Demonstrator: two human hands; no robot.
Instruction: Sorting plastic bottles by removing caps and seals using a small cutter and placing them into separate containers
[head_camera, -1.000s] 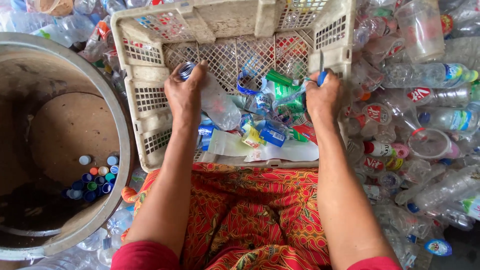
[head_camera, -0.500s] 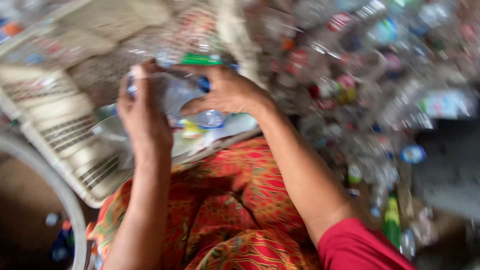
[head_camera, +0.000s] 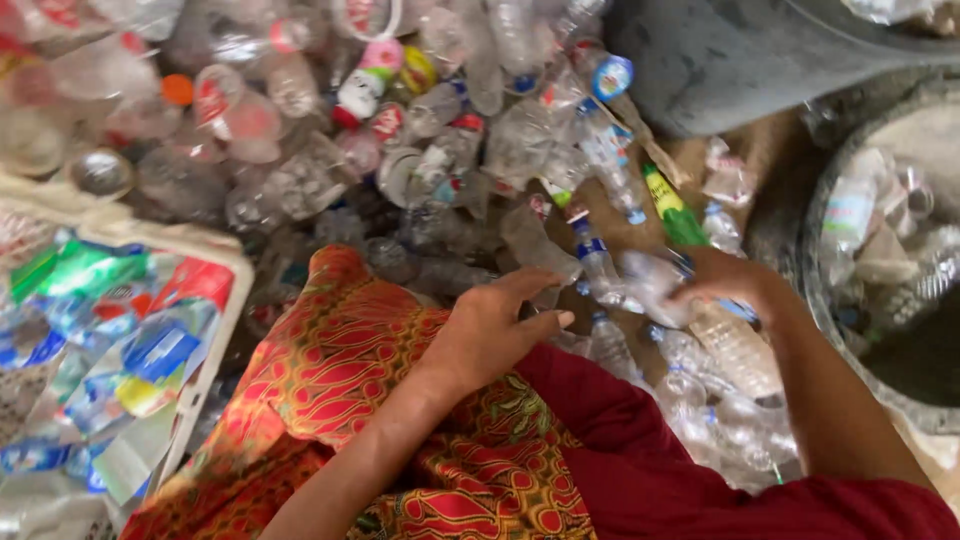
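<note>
Right hand (head_camera: 725, 285) grips clear bottle (head_camera: 655, 285) (blurred); left hand (head_camera: 495, 335) loose, empty on knee; better hold the bottle's middle

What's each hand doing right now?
Left hand: loosely open, empty, resting on the patterned cloth.
Right hand: blurred, on a clear plastic bottle; grip cannot be told.

Torn blue, green and red bottle labels (head_camera: 130, 330) fill the white crate (head_camera: 215, 370) at left.

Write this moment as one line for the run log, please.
left hand: empty, open, resting on patterned cloth | right hand: on clear plastic bottle, grip blurred | around: bottle pile, grey tub
</note>
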